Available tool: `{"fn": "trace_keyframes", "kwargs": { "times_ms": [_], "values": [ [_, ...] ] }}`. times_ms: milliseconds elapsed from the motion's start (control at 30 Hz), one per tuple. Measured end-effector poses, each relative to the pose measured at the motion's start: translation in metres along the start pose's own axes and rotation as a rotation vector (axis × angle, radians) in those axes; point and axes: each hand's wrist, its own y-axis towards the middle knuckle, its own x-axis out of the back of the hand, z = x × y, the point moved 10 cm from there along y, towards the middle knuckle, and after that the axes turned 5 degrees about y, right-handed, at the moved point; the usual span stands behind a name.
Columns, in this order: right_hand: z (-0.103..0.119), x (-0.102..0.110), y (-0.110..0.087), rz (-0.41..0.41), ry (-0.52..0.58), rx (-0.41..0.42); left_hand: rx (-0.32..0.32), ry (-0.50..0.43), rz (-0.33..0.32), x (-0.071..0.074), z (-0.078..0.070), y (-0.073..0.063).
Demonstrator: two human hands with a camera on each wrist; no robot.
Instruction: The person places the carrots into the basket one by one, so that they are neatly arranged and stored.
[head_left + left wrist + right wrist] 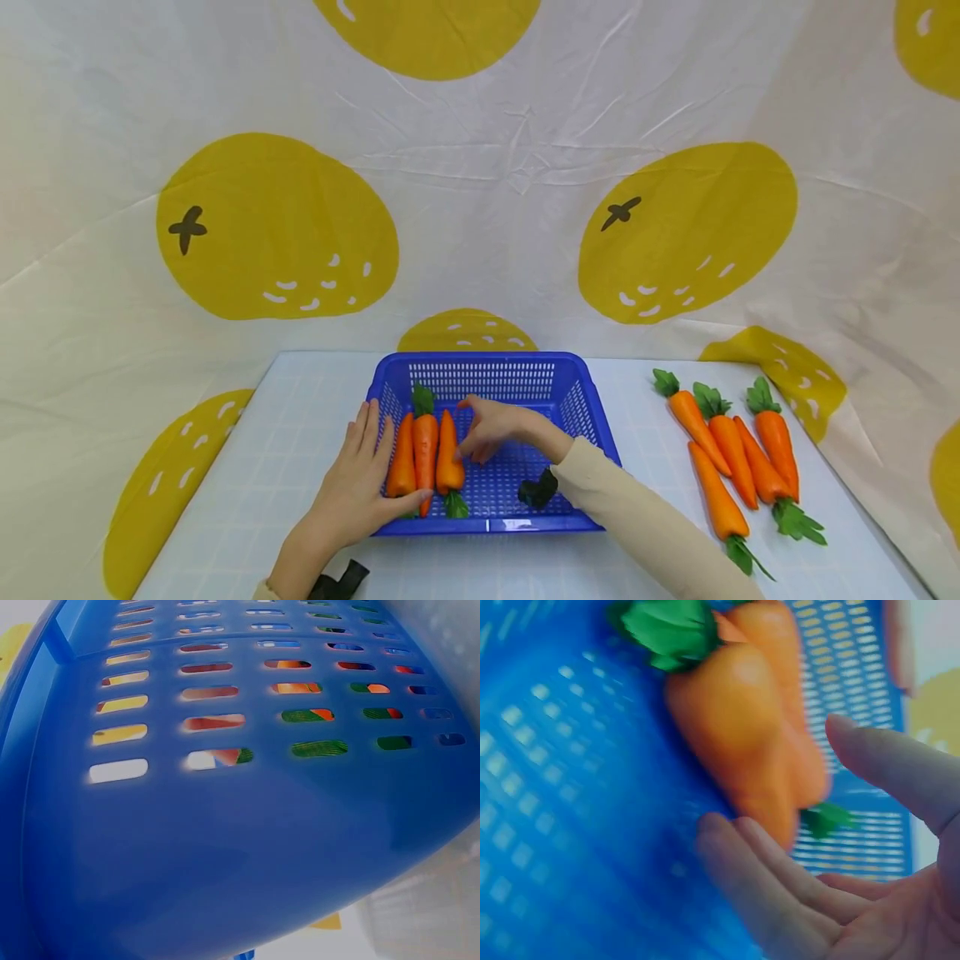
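Note:
A blue plastic basket (483, 358) holds three orange carrots lying side by side at its left: a left one (402, 462), a middle one (425, 446) and a right one (449, 467). My left hand (352, 487) rests by the basket's left rim, fingers straight, thumb reaching across the front near the carrot ends. Inside the basket, my right hand (491, 427) is beside the right carrot. In the right wrist view that hand (847, 900) is spread, fingertips close to a carrot (735, 727); contact is unclear. Only the basket's wall (187, 847) fills the left wrist view's foreground; the left hand is hidden there.
Several more carrots (722, 492) with green leaves lie on the pale table (300, 392) right of the basket. Behind hangs a white cloth (480, 233) with yellow fruit prints. A black strap piece (537, 489) shows by the right wrist.

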Motion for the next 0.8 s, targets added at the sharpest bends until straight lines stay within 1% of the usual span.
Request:
{"fn": "trace_keyframes", "kwargs": {
  "times_ms": [100,200,333,567,700,800],
  "values": [
    [0.011,0.007,-0.009,-0.011,-0.031,0.04,0.0,0.0,-0.003,0.0,-0.001,0.0],
    [0.022,0.012,-0.019,-0.008,-0.031,0.081,0.0,0.004,-0.006,0.001,-0.001,-0.001],
    [0.032,0.019,-0.035,-0.031,-0.051,0.124,0.006,0.003,0.002,0.0,-0.001,-0.001],
    [0.042,0.041,-0.069,-0.13,-0.108,0.188,0.008,-0.009,0.006,0.0,-0.001,-0.001],
    [0.051,0.053,-0.092,-0.187,-0.128,0.248,0.001,-0.003,0.002,0.001,-0.002,-0.001],
    [0.057,0.063,-0.11,-0.235,-0.173,0.284,0.001,-0.002,0.001,0.0,-0.001,-0.001]
  ]
}}
